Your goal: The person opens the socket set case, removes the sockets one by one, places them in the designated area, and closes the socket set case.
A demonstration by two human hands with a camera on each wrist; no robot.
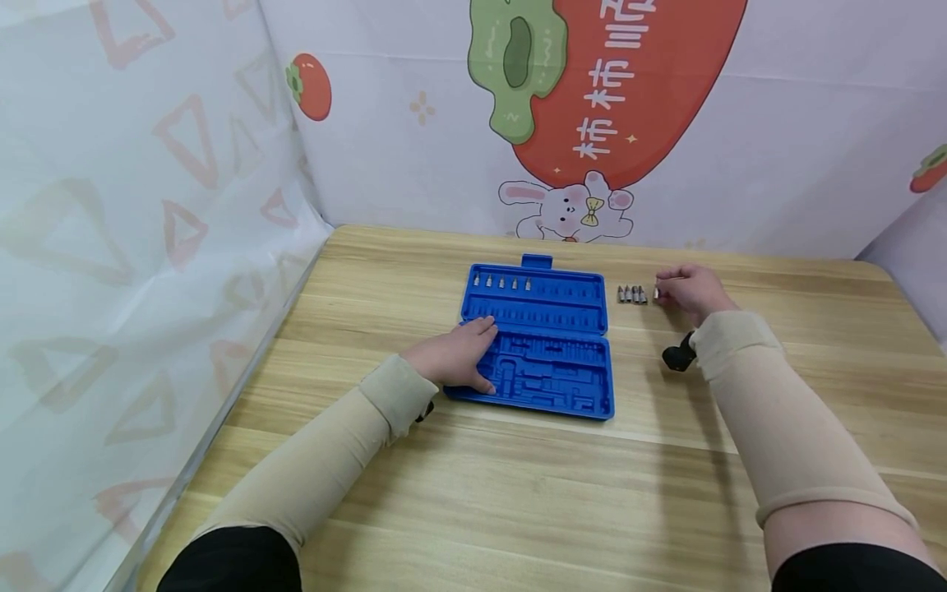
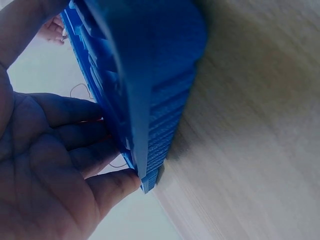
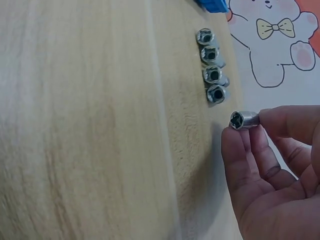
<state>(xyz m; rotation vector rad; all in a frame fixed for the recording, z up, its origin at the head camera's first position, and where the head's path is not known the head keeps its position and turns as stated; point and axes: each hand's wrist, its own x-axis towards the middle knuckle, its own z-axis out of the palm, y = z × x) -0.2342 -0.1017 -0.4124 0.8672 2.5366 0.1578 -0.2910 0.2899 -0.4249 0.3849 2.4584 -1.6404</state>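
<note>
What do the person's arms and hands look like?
Both arms have beige sleeves, thick at the cuffs, with black cloth higher up. On the right, a bare strip shows between them. The left hand and right hand wear no gloves. A black gadget shows by the right cuff, and something black by the left.
</note>
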